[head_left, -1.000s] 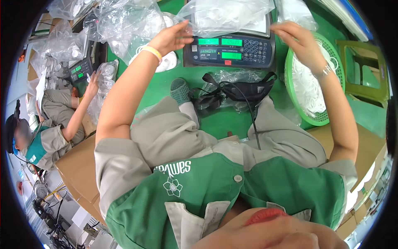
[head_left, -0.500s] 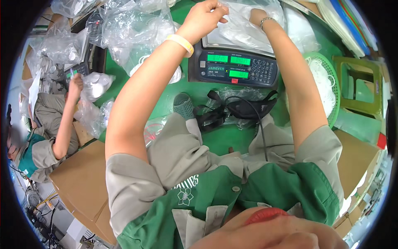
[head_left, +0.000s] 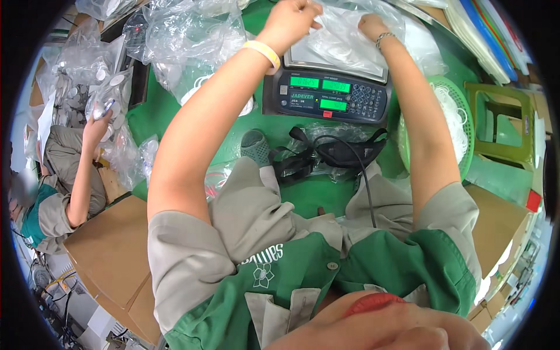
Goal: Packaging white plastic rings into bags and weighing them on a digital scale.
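Observation:
A clear plastic bag (head_left: 341, 44) with white, cord-like pieces inside lies on the pan of a dark digital counting scale (head_left: 356, 109) with lit green displays. At the bag's left side, my left hand (head_left: 290, 24) has its fingers bent and pinched on the thin plastic; the fingertips are partly cut off by the upper edge. My right hand (head_left: 371, 27) is closed on the bag's right side. Both arms reach forward around the scale, and the bag's far end is out of view.
Right of the scale stands a green basket (head_left: 470, 140) of white loops, beside an olive stool (head_left: 528, 125). More clear bags (head_left: 189, 35) lie to the left. A black strapped pouch (head_left: 344, 150) sits before the scale. At far left, a co-worker's hand (head_left: 96, 125) holds a bag of white discs.
My right hand has shifted slightly right, and my left hand slightly up; the bag between them has changed shape. The co-worker's hand has moved left and down, now holding a bag of discs.

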A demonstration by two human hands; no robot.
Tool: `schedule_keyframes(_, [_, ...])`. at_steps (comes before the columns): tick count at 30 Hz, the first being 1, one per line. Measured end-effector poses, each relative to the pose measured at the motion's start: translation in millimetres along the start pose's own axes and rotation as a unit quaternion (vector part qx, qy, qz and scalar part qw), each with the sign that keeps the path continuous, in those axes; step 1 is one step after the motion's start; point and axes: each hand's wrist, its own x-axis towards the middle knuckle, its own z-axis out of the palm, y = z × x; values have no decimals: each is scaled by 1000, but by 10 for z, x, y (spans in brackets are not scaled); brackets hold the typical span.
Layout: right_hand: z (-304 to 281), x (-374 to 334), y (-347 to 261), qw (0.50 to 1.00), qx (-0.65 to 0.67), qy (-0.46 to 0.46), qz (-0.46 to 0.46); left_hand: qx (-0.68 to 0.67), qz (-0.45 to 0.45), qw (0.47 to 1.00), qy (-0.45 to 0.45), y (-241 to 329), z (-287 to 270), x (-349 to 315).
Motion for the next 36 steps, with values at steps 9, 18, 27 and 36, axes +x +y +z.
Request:
schedule_keyframes(9, [-1167,-86,-222,989,-3,121,-89,-184,53,978,78,345,-178,342])
schedule_keyframes(18, [-2016,-1142,-551,931,324,114,-125,-144,17,988,56,253,-44,97])
schedule_keyframes(27, [-2044,-2560,744,915,288,261,-104,-86,-109,990,22,-161,-369,-558])
schedule_keyframes(36, [-480,-3131,2731,912,315,170,202,81,-211,973,-53,-584,-630,-807])
